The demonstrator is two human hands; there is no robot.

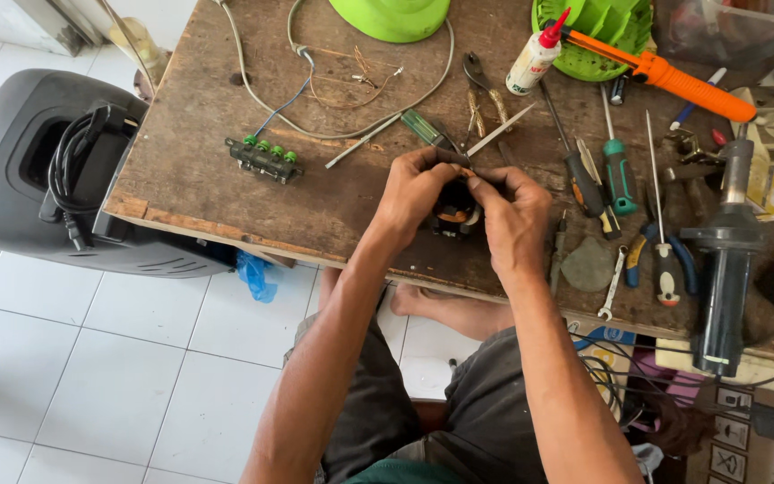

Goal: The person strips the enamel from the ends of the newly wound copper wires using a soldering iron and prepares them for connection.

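- At the centre of the frame, just above the near edge of the worn wooden table [208, 170], both hands met around a small dark electrical part [455, 213], seemingly a little motor or coil with a coppery winding showing between the fingers.
- The left hand [414, 193] cupped the part from the left, its fingertips curled over the top; the right hand [514, 215] closed on it from the right, thumb and forefinger pinched at the upper edge. Neither hand was spread; both were pressed in toward each other on the part.
- The part looked compact, stiff and fairly dense for its size, likely light enough to hold with fingertips alone. Its black casing seemed the safe place to take hold; the copper winding looked fine and easily damaged, so it was better not squeezed.
- Most of its body was hidden by the fingers, so its full shape could not be told.
- Left of the hands lay a dark terminal strip with green knobs [264, 159], trailing thin wires.
- Just above the hands lay a green-handled screwdriver [425, 127] and pliers [481, 90].
- To the right stood a row of screwdrivers [618, 175], a black heat gun [727, 260] and, in the upper right, an orange tool [674, 79] beside a glue bottle [532, 58].
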